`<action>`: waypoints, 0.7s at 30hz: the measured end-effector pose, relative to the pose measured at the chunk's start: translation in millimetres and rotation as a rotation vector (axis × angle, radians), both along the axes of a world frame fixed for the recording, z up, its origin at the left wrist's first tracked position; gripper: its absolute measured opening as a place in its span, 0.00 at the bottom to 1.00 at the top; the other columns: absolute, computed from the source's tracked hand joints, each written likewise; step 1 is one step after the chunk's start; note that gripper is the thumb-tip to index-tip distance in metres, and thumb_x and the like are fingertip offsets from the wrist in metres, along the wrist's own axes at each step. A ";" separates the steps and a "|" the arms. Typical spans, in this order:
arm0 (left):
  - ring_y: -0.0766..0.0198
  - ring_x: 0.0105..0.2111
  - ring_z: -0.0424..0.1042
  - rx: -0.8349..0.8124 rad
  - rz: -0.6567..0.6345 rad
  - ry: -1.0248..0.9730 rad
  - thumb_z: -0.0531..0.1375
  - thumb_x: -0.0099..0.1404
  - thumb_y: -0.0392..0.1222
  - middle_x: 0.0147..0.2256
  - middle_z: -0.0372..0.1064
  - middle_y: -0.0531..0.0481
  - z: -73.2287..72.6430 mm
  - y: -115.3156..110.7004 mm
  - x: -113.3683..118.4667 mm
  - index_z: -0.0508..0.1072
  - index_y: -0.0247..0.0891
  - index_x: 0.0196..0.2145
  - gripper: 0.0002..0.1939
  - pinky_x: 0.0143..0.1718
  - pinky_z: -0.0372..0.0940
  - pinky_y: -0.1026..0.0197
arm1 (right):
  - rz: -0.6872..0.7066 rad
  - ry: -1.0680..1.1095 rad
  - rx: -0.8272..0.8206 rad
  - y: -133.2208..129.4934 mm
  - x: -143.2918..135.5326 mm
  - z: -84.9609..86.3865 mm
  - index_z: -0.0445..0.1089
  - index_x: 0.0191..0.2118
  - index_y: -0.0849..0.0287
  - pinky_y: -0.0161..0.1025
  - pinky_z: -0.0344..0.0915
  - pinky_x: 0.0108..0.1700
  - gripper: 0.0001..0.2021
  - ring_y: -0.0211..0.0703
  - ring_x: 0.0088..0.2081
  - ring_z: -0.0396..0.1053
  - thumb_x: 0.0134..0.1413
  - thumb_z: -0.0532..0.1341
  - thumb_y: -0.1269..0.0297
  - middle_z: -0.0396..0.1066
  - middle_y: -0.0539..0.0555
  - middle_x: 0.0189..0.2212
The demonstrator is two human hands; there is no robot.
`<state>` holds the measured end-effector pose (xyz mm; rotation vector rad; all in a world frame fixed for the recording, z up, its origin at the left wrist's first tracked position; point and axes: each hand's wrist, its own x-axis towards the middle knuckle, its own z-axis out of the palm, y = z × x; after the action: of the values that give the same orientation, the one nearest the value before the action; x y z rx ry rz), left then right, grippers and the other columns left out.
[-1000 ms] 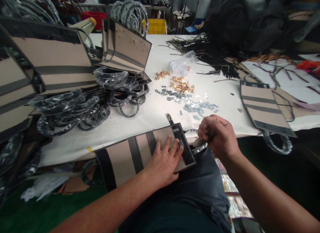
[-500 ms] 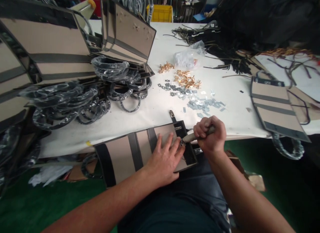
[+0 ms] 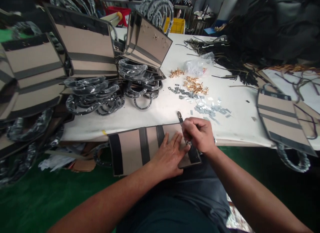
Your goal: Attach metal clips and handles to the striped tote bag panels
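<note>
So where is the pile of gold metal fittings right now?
In the head view the gold metal fittings lie on the white table, right of centre, between the clear plastic bag and the silver metal pieces.

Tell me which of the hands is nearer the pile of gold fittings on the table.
Right. The right hand sits just below the gold fittings; the left hand lies lower, farther away.

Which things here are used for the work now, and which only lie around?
In use:
- left hand, flat on the beige bag panel with black bands
- right hand, fist closed at the panel's black edge

Lying about:
- gold metal clips
- silver metal plates
- plastic-wrapped black handles
- white table
</note>
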<state>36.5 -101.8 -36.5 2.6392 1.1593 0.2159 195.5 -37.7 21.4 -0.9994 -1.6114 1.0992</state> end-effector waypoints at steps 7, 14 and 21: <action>0.40 0.67 0.57 -0.020 -0.022 -0.155 0.64 0.61 0.45 0.67 0.61 0.41 -1.6 2.1 -0.6 0.53 0.38 0.72 0.45 0.72 0.44 0.36 | 0.272 -0.287 0.274 -18.3 -23.5 -1.9 0.63 0.23 0.56 0.36 0.58 0.31 0.17 0.36 0.24 0.61 0.65 0.58 0.65 0.65 0.48 0.21; 0.36 0.73 0.44 0.012 -0.010 -0.052 0.69 0.56 0.55 0.72 0.49 0.32 -1.7 -0.1 -6.8 0.59 0.38 0.69 0.47 0.71 0.37 0.31 | 0.015 -0.104 0.013 -5.5 -4.6 2.1 0.63 0.20 0.56 0.37 0.56 0.23 0.23 0.38 0.19 0.59 0.67 0.60 0.54 0.61 0.49 0.17; 0.36 0.74 0.38 0.029 -0.027 -0.053 0.70 0.56 0.56 0.73 0.45 0.30 -9.6 0.6 -8.8 0.62 0.41 0.68 0.47 0.71 0.32 0.30 | -0.174 0.165 0.090 -16.9 8.7 5.8 0.68 0.21 0.54 0.39 0.57 0.22 0.23 0.41 0.19 0.60 0.65 0.62 0.47 0.62 0.50 0.17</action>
<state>27.7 -101.2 -46.1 2.6552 1.1106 0.2981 204.1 -54.5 27.2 -0.9446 -1.4019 0.9571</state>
